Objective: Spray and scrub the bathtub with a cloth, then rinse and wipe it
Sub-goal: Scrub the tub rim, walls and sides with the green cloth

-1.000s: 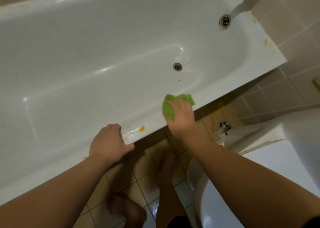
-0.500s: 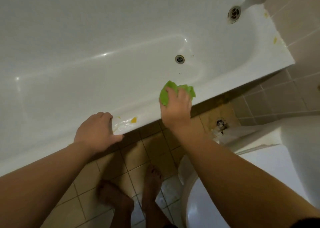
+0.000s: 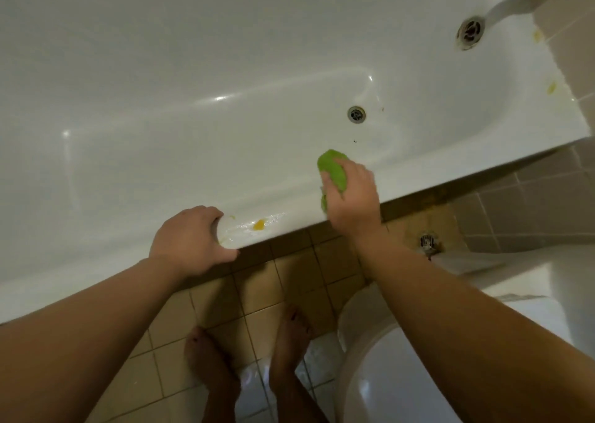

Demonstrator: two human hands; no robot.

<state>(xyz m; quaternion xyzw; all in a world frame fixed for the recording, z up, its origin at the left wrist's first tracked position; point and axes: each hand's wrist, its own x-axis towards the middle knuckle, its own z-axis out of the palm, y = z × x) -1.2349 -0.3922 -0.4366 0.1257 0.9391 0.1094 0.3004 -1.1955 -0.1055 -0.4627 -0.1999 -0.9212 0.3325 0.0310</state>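
Note:
The white bathtub (image 3: 199,68) fills the upper part of the head view, its near rim running from lower left to right. My right hand (image 3: 352,197) holds a bunched green cloth (image 3: 333,170) pressed against the near rim and inner wall. My left hand (image 3: 190,241) grips the near rim further left, fingers curled over its edge. Between the hands a yellow stain (image 3: 258,224) and wet streaks lie on the rim. The floor drain (image 3: 356,114) and the overflow drain (image 3: 470,32) show inside the tub.
More yellow spots (image 3: 551,87) mark the tub's right end near the tiled wall (image 3: 576,20). A white toilet (image 3: 402,384) stands at lower right by my right arm. My bare feet (image 3: 289,335) stand on the brown tiled floor (image 3: 289,268). A metal pipe fitting (image 3: 427,241) sits below the tub.
My right hand has slid the green cloth a little along the rim and turned it, so more cloth shows by the fingers. My left hand has kept its grip on the rim.

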